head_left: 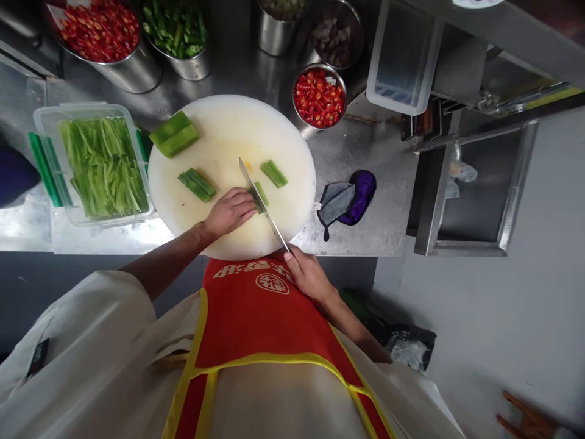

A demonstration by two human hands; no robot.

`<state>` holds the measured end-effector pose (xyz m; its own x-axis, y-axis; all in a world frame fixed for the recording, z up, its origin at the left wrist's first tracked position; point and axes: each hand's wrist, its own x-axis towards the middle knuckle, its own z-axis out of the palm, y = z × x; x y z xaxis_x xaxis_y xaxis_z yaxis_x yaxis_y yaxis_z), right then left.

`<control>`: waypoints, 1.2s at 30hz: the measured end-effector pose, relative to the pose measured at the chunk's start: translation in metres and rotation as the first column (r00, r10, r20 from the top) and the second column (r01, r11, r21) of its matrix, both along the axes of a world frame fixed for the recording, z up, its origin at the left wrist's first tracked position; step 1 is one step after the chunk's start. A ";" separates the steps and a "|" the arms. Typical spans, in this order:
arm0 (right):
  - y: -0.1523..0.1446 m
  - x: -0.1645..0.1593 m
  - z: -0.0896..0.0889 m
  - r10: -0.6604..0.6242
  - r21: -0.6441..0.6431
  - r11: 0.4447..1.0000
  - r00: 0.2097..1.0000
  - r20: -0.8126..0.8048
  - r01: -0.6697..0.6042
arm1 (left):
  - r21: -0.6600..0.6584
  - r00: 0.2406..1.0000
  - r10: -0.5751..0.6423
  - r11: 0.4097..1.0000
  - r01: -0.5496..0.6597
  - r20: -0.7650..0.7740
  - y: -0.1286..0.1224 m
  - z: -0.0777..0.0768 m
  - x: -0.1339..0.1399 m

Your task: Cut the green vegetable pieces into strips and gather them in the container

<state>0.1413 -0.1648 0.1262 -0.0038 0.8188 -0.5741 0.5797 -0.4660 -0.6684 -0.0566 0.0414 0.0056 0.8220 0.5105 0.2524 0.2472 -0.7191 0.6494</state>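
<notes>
My right hand [311, 274] is closed round the handle of a kitchen knife [273, 224], whose long blade slants up and left across the round white cutting board [237, 122]. Beside the blade, the bent fingers of my left hand [232, 212] press on a small piece of green vegetable [261, 194]; they partly hide it, and the blade lies over it. Other cut lengths of the same green vegetable lie on the board: one piece [274, 174] right of the knife, a pair of strips [196, 184] left of my hand, and a wide chunk [174, 134] at the upper left.
A clear plastic box [50, 116] of green strips stands left of the board. Metal pots of chopped red chillies [319, 97], sliced green chillies [176, 27] and more red chillies [100, 30] stand behind. A purple and grey cloth item [350, 198] lies to the right.
</notes>
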 end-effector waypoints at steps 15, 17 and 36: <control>-0.021 0.003 0.019 0.013 -0.018 1.000 0.999 -0.029 -0.013 | 0.016 0.999 -0.010 1.000 0.011 -0.032 0.001 0.001 0.001; -0.024 0.003 0.022 0.007 -0.040 0.999 1.000 -0.029 -0.008 | 0.030 0.999 -0.011 0.999 0.012 -0.032 0.001 0.001 0.000; -0.005 0.004 0.008 0.021 0.094 0.995 1.000 -0.006 -0.021 | 0.134 1.000 -0.005 0.991 0.002 0.021 -0.001 -0.005 -0.002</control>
<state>0.1450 -0.1694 0.1343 -0.0251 0.8687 -0.4947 0.5841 -0.3888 -0.7125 -0.0587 0.0400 0.0006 0.8174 0.4683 0.3354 0.2322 -0.8008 0.5521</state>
